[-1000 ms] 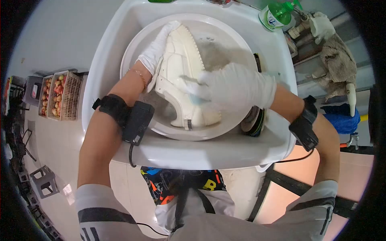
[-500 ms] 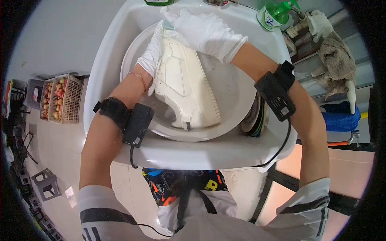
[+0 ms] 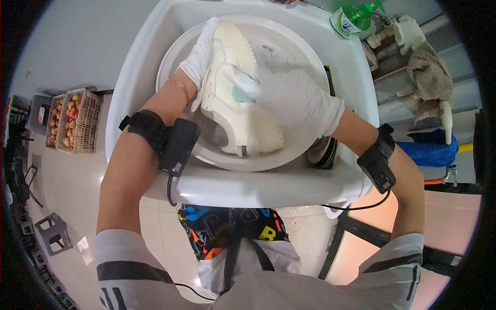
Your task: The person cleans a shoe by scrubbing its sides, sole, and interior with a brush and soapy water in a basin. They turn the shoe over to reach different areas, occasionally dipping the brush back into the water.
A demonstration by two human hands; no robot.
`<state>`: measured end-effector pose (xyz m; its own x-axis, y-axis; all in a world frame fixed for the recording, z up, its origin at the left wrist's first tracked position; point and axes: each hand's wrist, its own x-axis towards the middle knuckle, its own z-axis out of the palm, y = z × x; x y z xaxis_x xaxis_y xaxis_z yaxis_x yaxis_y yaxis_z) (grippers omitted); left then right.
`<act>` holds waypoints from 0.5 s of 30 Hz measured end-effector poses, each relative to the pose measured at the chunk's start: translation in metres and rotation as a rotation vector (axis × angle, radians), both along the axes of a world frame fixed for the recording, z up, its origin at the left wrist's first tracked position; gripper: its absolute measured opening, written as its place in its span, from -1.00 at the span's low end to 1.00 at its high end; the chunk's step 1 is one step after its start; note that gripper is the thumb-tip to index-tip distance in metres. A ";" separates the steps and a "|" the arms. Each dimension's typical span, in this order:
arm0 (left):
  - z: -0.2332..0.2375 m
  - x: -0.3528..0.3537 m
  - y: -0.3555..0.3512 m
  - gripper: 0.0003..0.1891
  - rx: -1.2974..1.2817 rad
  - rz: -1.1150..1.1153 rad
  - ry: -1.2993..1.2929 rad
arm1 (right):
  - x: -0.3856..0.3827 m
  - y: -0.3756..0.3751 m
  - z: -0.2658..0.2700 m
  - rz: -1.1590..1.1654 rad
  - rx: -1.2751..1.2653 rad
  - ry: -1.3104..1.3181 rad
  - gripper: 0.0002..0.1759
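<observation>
Inside round white plastic basin [image 3: 289,49]: gloved left hand [image 3: 199,57] is gripping white leather sneaker [image 3: 230,116], gloved right hand [image 3: 297,101] is pressing pale-blue scrubber [image 3: 242,94]; short strokes, firm bracing probably best.

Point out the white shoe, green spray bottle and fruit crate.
white shoe [image 3: 226,58], head view, on its side panel.
green spray bottle [image 3: 357,16], head view, on its green top.
fruit crate [image 3: 92,124], head view, on its lattice wall.
</observation>
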<state>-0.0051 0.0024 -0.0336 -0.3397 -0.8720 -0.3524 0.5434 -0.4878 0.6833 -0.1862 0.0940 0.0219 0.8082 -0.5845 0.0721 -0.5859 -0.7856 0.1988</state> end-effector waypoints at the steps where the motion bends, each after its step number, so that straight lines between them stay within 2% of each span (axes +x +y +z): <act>1: 0.002 0.000 0.003 -0.39 -0.023 -0.014 -0.032 | 0.000 0.009 0.007 -0.026 0.032 0.051 -0.60; 4: 0.001 0.002 0.003 -0.38 -0.066 -0.056 -0.038 | -0.004 0.018 0.014 0.062 0.059 -0.001 -0.57; 8: 0.002 0.002 0.002 -0.37 -0.064 -0.059 -0.068 | -0.004 0.029 0.015 0.044 0.053 0.045 -0.51; 10: 0.003 0.002 0.003 -0.37 -0.048 -0.061 -0.082 | -0.004 0.035 0.021 0.108 0.087 0.042 -0.43; 13: -0.003 -0.001 -0.003 -0.38 -0.064 -0.043 -0.043 | -0.003 0.039 0.030 0.107 0.181 0.164 -0.39; 15: -0.005 0.002 -0.004 -0.38 -0.057 -0.061 -0.047 | -0.006 0.035 0.022 0.109 0.145 0.134 -0.42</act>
<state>-0.0033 -0.0019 -0.0391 -0.3766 -0.8695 -0.3196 0.4804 -0.4783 0.7351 -0.1918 0.1286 0.0437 0.8639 -0.4895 -0.1181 -0.4719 -0.8689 0.1495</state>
